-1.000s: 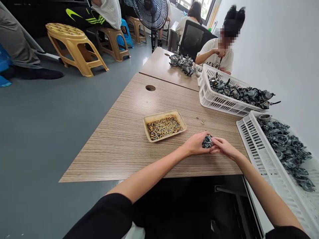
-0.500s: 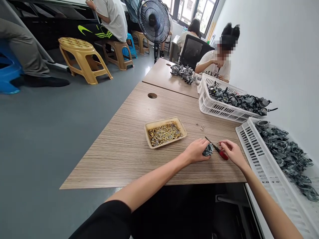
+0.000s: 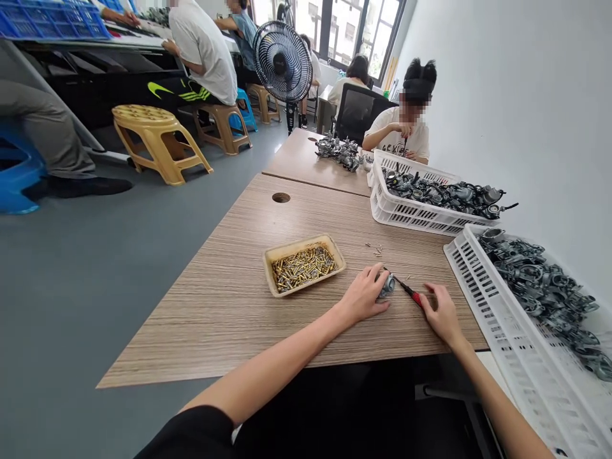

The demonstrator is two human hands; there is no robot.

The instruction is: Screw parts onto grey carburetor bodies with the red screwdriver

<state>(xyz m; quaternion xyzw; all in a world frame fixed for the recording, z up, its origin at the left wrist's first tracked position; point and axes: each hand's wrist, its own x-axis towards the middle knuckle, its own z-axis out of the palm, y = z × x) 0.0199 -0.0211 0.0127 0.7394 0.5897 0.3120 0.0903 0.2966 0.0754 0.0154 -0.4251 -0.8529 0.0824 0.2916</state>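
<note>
My left hand [image 3: 364,294] is closed round a small grey metal carburetor body [image 3: 387,286], pressing it on the table; part of it is hidden under the fingers. My right hand [image 3: 442,313] has its thumb and fingers about the red handle of a screwdriver [image 3: 410,294]. The dark shaft points left, its tip close to the carburetor body. To the left of my hands stands a cream plastic tray [image 3: 269,275] full of small brass jets or screws [image 3: 303,268]. Several loose little pins [image 3: 377,250] lie beyond my left hand.
White crates with grey carburetor parts [image 3: 545,280] line the right side; the nearer crate [image 3: 478,288] borders my right arm. A farther crate [image 3: 406,217] and a pile of carburetors [image 3: 337,152] are ahead. A co-worker [image 3: 400,134] sits across. A fan [image 3: 283,62] stands behind the table.
My right hand has left a small piece by the screwdriver tip and come down onto the red handle. My left hand still holds the carburetor body. The view has shifted slightly.
</note>
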